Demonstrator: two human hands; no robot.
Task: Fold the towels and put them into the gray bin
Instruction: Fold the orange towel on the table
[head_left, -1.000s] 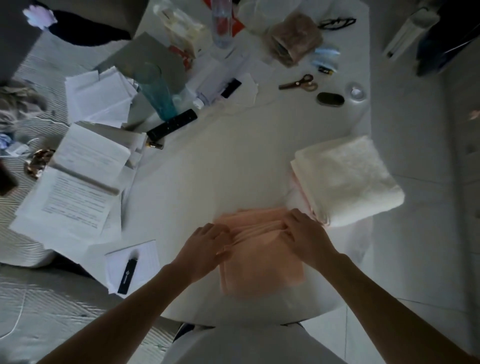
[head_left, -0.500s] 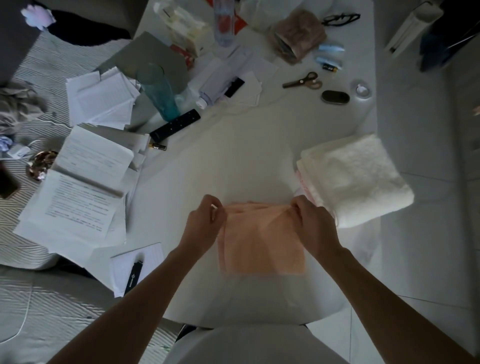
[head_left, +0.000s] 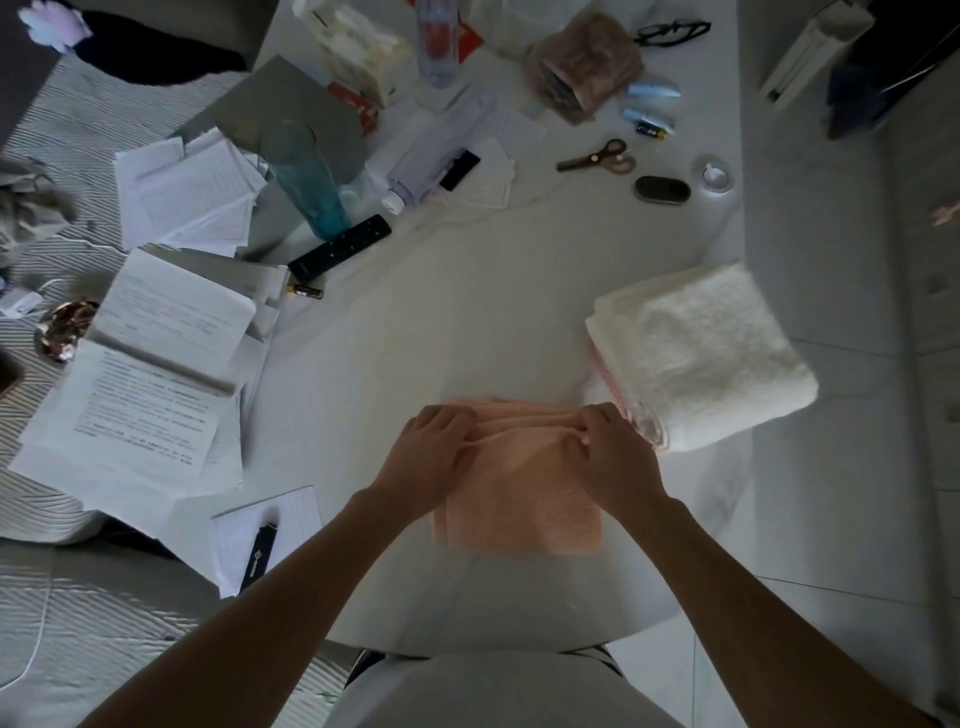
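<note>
The far edge of a folded, peach-coloured terry towel (head_left: 524, 499) is gripped at its two corners by the left hand (head_left: 434, 449) and right hand (head_left: 610, 449) on the white tabletop (head_left: 441, 338), a folded stack of white fluffy towels (head_left: 701, 353) lying just beyond the right hand

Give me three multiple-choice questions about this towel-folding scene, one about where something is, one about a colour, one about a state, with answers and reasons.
1. Where does the white towel stack lie relative to the peach towel?
A. To its right
B. To its left
C. Underneath it

2. What colour is the towel under the hands?
A. Blue
B. Peach
C. Green

3. What are the hands doing?
A. Both off the towel
B. Only one touches it
C. Both grip its far edge

Answers: 1 A, the stack sits by the table's right edge. 2 B, the cloth is peach. 3 C, left hand and right hand pinch the far edge.
</note>
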